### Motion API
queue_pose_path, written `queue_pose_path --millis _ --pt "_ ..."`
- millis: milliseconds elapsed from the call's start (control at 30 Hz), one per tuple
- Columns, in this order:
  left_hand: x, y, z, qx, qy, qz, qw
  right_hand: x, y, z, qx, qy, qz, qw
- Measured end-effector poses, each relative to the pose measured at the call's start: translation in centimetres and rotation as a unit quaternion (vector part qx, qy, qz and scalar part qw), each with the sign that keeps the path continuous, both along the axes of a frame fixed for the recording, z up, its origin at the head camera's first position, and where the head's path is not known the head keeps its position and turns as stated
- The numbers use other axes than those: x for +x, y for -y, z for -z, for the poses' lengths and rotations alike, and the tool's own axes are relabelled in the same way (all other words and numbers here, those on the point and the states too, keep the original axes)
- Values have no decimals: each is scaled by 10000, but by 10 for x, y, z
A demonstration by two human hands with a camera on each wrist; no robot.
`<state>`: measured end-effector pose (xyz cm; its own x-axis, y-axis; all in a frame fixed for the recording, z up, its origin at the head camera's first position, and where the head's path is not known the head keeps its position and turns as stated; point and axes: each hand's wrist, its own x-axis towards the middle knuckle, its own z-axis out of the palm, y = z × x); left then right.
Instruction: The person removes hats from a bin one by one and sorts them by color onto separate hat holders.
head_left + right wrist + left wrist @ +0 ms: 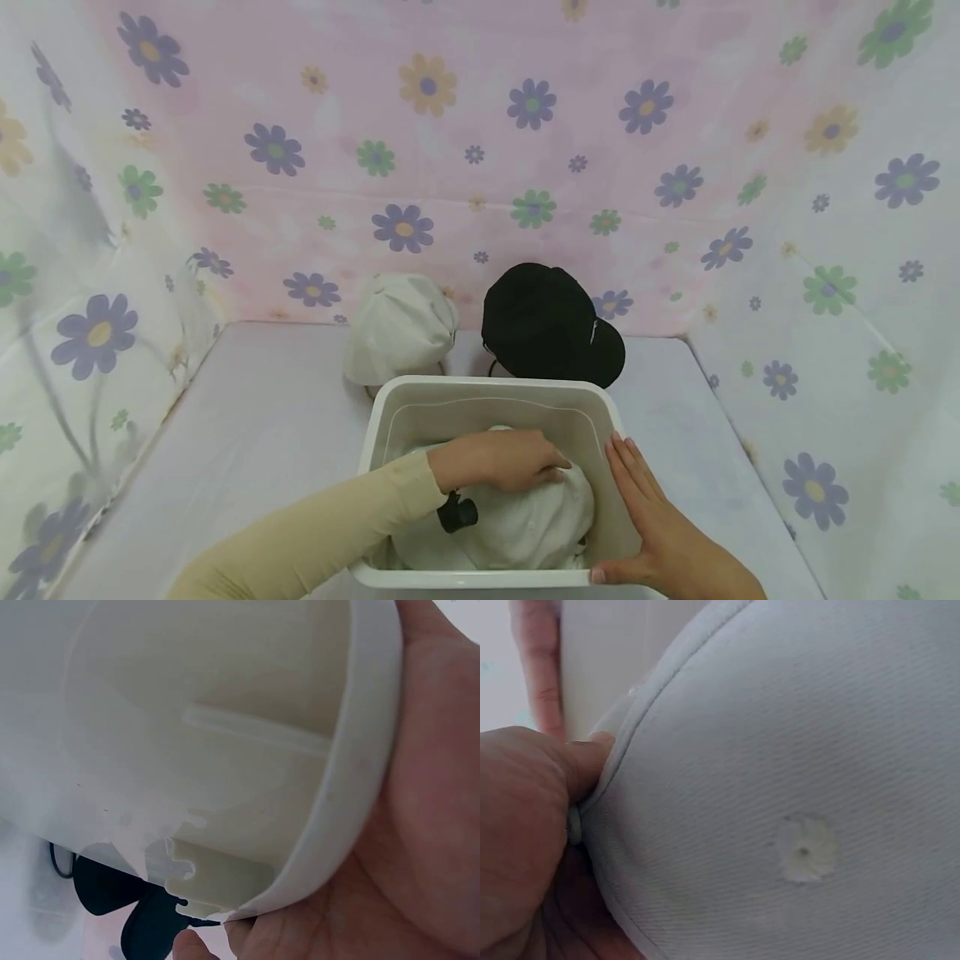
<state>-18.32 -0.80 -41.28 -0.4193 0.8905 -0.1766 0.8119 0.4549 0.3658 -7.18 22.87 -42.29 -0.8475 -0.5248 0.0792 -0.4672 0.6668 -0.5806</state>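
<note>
A white cap (536, 521) of soft fabric lies inside a white plastic bin (491, 389). My left hand (502, 460) reaches over the bin's left side and pinches the cap's edge. In the left wrist view, the thumb (585, 761) lies on the stitched edge of the white fabric (727, 757), which has a small sewn eyelet. The fingers below are partly hidden. My right hand (663, 525) rests against the bin's right side near the front corner, fingers straight along the wall and thumb at the front rim. Its palm touches the rim (360, 750) in the right wrist view.
Behind the bin, a second white cap (401, 325) stands at the left and a black cap (540, 325) at the right, its brim pointing right. A pale cloth covers the table (262, 417). Flower-patterned sheets (465, 192) hang at the back and both sides.
</note>
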Motion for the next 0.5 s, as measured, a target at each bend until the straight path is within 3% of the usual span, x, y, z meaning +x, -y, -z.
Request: queue_pose_path --millis 167,500 --pt "0 5 -5 168 182 -229 9994 1 0 0 232 -159 54 9996" --pt "1 15 -2 499 -16 -10 9988 1 -1 1 275 -13 55 9996"
